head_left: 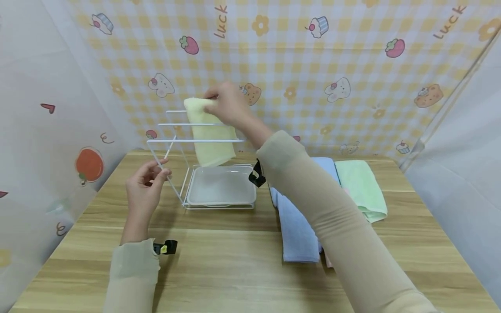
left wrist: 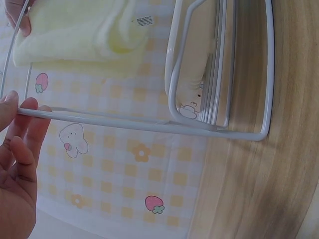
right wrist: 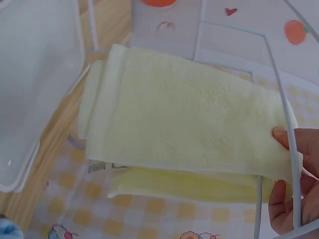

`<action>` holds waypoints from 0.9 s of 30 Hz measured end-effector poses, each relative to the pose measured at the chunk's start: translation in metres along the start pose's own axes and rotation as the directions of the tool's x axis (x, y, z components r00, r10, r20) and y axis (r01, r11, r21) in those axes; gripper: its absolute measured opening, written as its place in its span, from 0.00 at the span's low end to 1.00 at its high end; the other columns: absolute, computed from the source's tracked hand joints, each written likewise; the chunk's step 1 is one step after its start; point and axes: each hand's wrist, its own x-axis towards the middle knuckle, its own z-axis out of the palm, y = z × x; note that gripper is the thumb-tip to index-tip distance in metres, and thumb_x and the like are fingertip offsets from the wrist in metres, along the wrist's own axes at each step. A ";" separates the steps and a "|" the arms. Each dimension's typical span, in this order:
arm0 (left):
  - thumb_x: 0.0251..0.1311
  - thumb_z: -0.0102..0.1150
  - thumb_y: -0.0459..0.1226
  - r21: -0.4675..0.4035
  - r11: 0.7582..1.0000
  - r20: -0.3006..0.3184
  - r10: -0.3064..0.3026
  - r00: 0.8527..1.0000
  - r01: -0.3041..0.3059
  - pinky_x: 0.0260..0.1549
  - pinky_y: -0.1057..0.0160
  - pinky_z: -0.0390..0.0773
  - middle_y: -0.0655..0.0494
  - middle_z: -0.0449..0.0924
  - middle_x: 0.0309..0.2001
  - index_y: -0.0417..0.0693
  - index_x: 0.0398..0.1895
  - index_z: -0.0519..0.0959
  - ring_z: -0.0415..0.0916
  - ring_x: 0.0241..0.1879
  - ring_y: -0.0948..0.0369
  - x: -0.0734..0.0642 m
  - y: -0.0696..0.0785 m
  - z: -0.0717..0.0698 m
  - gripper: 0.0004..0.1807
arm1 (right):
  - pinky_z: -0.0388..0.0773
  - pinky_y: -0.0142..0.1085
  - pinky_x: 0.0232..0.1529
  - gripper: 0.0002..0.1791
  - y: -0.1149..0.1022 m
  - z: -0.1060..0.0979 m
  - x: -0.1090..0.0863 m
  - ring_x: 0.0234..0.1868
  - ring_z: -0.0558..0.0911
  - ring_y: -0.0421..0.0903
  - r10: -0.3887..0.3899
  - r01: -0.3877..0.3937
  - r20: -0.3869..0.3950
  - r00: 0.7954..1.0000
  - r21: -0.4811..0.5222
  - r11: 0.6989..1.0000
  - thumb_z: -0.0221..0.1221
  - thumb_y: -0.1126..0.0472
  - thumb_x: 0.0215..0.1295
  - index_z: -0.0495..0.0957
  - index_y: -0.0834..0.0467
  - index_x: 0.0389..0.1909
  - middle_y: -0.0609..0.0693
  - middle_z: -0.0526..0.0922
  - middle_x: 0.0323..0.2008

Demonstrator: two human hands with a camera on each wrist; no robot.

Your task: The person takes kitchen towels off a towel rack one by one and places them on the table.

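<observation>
A white wire rack (head_left: 195, 141) with several top bars stands around a shallow white tray (head_left: 221, 187). My left hand (head_left: 144, 187) pinches the rack's slanted left wire between thumb and fingers, clear too in the left wrist view (left wrist: 20, 164). Above the rack, my right hand (head_left: 230, 105) grips the top edge of a folded pale yellow towel (head_left: 215, 152). The towel hangs down at the rearmost bar, behind the two nearer ones. In the right wrist view the towel (right wrist: 184, 109) shows two parted layers, with a wire partly between them. Its lower end is above the tray.
Right of the rack lie a folded blue towel (head_left: 298, 237) and a folded light green towel (head_left: 361, 184), partly hidden by my right sleeve. A bit of pink cloth (head_left: 328, 261) peeks out beside the blue one. A patterned curtain (head_left: 289, 56) hangs behind the wooden table (head_left: 227, 269).
</observation>
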 end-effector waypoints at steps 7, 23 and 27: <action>0.62 0.64 0.30 -0.008 1.000 0.009 -0.009 1.000 0.010 0.19 0.78 0.69 0.80 0.79 0.24 0.37 0.48 0.83 0.79 0.25 0.76 0.002 0.002 0.000 0.12 | 0.78 0.30 0.46 0.14 0.010 -0.010 -0.005 0.47 0.81 0.44 0.012 -0.002 -0.049 0.999 0.202 0.979 0.67 0.63 0.62 0.86 0.58 0.48 0.52 0.87 0.49; 0.62 0.64 0.29 -0.007 1.000 -0.003 -0.004 1.000 0.004 0.19 0.79 0.69 0.79 0.79 0.24 0.36 0.47 0.83 0.78 0.25 0.77 0.000 -0.001 -0.002 0.11 | 0.77 0.28 0.47 0.13 0.036 -0.024 -0.023 0.47 0.82 0.42 -0.132 0.192 -0.212 0.968 0.295 0.936 0.69 0.67 0.58 0.87 0.62 0.45 0.56 0.87 0.47; 0.62 0.64 0.30 -0.005 1.000 -0.001 -0.002 1.000 0.002 0.19 0.78 0.69 0.79 0.79 0.24 0.37 0.47 0.84 0.78 0.25 0.77 0.000 0.000 -0.002 0.11 | 0.76 0.27 0.46 0.13 0.041 -0.031 -0.027 0.45 0.81 0.41 -0.122 0.191 -0.237 0.964 0.295 0.936 0.70 0.66 0.58 0.87 0.62 0.45 0.56 0.87 0.47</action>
